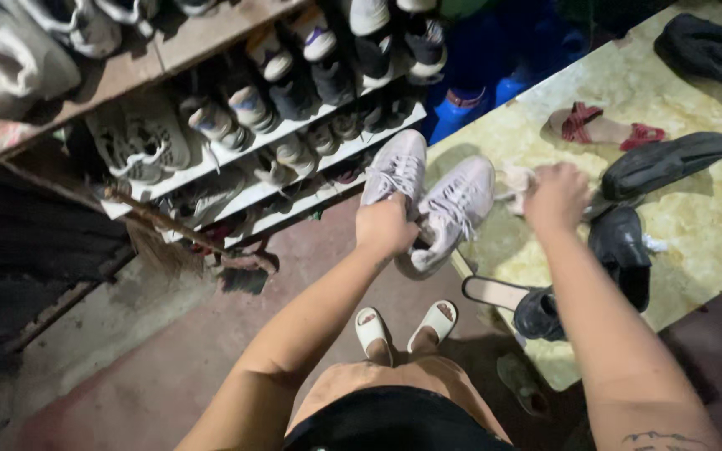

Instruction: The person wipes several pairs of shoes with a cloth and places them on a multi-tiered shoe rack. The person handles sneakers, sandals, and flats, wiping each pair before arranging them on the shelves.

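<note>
My left hand [384, 225] grips a pair of pale pink-white lace-up sneakers [453, 200] by their heels and holds them up, toes pointing away toward the shoe rack. My right hand [555, 196] is closed on a whitish crumpled cloth [514, 182] just right of the sneakers, over the edge of a yellow marbled table [695, 242]. My feet in white slides [407, 326] stand below on the reddish floor.
White shoe shelves [236, 159] packed with several sneakers fill the upper left. On the table lie black shoes [620, 246], a black shoe [670, 159], a red sandal [603, 127] and dark cloth [712, 50]. A broom [185, 238] leans by the rack.
</note>
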